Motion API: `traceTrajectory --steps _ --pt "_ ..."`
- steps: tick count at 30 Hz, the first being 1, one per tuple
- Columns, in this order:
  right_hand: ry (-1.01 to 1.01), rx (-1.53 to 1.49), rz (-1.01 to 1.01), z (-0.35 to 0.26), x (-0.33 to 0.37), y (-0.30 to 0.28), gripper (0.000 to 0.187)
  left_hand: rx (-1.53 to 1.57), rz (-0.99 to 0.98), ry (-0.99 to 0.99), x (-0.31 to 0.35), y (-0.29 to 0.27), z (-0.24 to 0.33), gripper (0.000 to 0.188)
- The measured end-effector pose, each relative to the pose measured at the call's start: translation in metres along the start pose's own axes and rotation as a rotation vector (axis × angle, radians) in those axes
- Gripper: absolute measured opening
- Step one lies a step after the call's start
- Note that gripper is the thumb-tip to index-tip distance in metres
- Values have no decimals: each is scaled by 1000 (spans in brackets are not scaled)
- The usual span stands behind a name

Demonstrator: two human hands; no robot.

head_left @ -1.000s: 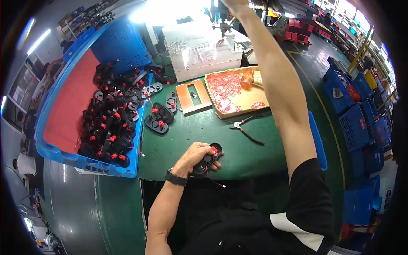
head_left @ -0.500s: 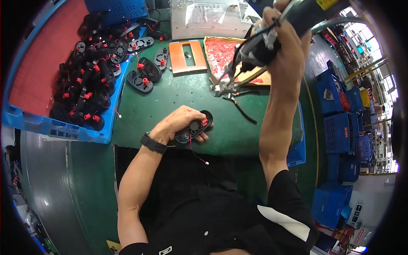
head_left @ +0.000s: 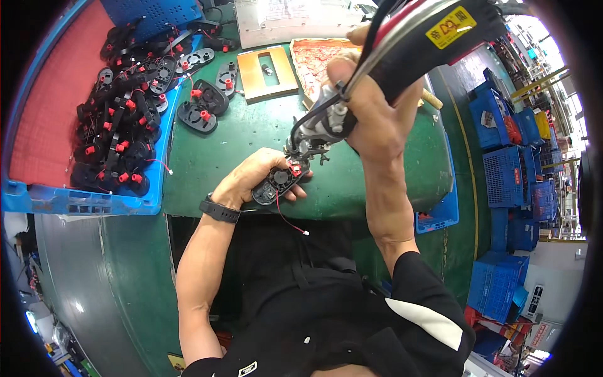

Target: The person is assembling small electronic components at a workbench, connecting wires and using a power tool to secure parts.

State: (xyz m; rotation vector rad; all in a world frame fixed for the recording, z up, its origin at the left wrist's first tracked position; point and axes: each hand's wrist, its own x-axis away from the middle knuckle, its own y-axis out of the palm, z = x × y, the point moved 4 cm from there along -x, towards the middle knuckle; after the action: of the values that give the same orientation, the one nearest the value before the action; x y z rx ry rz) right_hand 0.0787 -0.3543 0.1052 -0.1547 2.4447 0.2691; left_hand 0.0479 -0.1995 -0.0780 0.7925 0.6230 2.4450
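Black and oval, the housing (head_left: 274,186) is grasped in the left hand (head_left: 248,174) near the front edge of the green table (head_left: 242,141), its red piece (head_left: 295,168) just beside the metal nose (head_left: 321,125) of the handheld tool (head_left: 402,75) that the right hand (head_left: 380,122) grips. Beyond are loose housings (head_left: 211,97), an orange frame (head_left: 251,78) and, leftward, a filled blue crate (head_left: 100,204)

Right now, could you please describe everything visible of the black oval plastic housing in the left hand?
The housing, apparently plastic, slants in the left hand over the green table, its far end rightward. Fingertips show beyond its right edge. It bears a round fan-like grille and, toward the far end, a red block. A thin red cable trails from it to a white plug. The silver metal nose of a black handheld tool partly hides the far end; contact is unclear.
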Motion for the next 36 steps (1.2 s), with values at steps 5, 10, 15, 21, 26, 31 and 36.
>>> traceTrajectory --steps 5,10,15,21,26,31,36 --pt "-10 22 -49 13 4 -2 39 6 19 -20 0 4 3 33" --pt "-36 -13 35 12 2 -6 33 16 16 -3 0 2 2 34" --pt "-96 -84 55 12 0 -3 32 7 11 1 2 4 4 34" --pt "-90 26 11 16 4 -4 35 14 12 4 2 4 3 35" --pt "-46 25 2 17 6 1 30 -5 11 6 2 1 1 34" --pt "-82 87 -93 15 7 1 31 -8 13 7 3 4 0 35" --pt "-58 61 -98 21 11 7 29 13 -10 7 1 -2 -5 40"
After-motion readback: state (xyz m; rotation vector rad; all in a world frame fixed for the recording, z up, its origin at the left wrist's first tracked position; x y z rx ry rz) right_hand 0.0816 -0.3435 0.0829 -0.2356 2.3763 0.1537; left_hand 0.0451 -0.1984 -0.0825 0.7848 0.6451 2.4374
